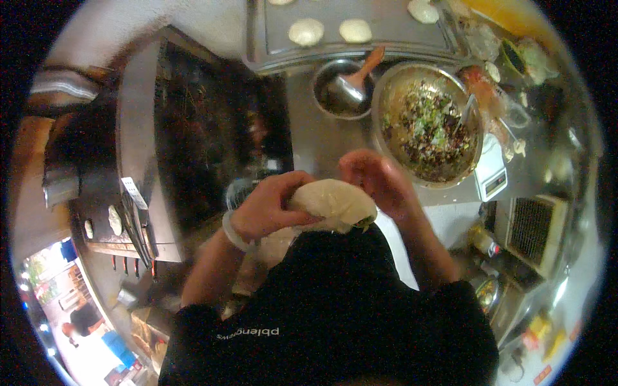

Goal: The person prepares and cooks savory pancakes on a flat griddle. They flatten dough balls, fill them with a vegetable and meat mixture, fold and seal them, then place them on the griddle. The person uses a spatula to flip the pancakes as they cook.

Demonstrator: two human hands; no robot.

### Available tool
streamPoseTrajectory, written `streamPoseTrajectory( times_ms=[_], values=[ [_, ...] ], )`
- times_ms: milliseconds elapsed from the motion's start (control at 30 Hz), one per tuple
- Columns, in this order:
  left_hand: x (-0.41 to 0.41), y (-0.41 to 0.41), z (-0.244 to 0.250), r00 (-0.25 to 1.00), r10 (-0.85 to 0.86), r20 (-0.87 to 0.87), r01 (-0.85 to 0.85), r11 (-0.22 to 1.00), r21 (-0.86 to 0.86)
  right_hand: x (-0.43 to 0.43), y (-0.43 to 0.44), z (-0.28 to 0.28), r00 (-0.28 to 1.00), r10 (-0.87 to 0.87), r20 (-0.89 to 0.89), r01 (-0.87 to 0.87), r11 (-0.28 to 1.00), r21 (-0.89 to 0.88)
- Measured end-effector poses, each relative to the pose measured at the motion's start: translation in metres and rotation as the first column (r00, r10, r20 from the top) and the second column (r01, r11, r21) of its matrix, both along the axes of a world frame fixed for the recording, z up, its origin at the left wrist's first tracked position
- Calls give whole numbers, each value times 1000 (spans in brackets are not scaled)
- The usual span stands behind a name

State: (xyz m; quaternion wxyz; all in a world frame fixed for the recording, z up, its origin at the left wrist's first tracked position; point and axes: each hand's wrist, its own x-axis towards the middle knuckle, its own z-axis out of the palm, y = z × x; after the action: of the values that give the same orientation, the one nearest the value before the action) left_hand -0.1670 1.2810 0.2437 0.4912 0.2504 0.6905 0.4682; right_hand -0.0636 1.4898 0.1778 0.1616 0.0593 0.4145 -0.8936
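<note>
In the head view, my left hand (270,207) holds a piece of filled dough (333,202) in front of my chest, thumb on the near side. The dough bulges, and a bit of green filling shows at its right lower end. My right hand (374,176) is just beyond the dough's right side, fingers raised and slightly blurred, with nothing in them. Past it stands a large metal bowl (378,123) with chopped dark and green filling (429,120) and a utensil handle (466,113) leaning in it.
Left of the bowl, a smaller metal bowl (318,103) contains a wooden-handled scraper (369,67). Behind is a tray (333,9) with several dough rounds (306,32). A digital scale (490,169) sits right. A dark-topped appliance (217,125) fills the left; a person (84,318) is lower left.
</note>
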Motion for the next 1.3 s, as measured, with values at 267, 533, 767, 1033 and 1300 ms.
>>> streamPoseTrajectory(
  times_ms=[267, 533, 767, 1033, 1300],
  values=[
    [26, 24, 35, 374, 200, -906, -147, 977, 155, 2, -47, 29, 919, -157, 363, 350, 748, -564],
    [46, 45, 18, 695, 311, -649, -120, 939, 322, -2, -37, 45, 946, -115, 302, 268, 802, -534],
    [40, 55, 13, 315, 245, -917, 33, 963, 268, 2, -26, 39, 961, -93, 262, 227, 806, -546],
    [37, 64, 20, 506, 337, -794, -95, 937, 337, -3, -16, 46, 950, -111, 293, 241, 856, -457],
    [25, 57, 16, 538, 550, -639, -446, 829, 338, -6, -19, 32, 959, 12, 283, 104, 914, -393]
  ],
)
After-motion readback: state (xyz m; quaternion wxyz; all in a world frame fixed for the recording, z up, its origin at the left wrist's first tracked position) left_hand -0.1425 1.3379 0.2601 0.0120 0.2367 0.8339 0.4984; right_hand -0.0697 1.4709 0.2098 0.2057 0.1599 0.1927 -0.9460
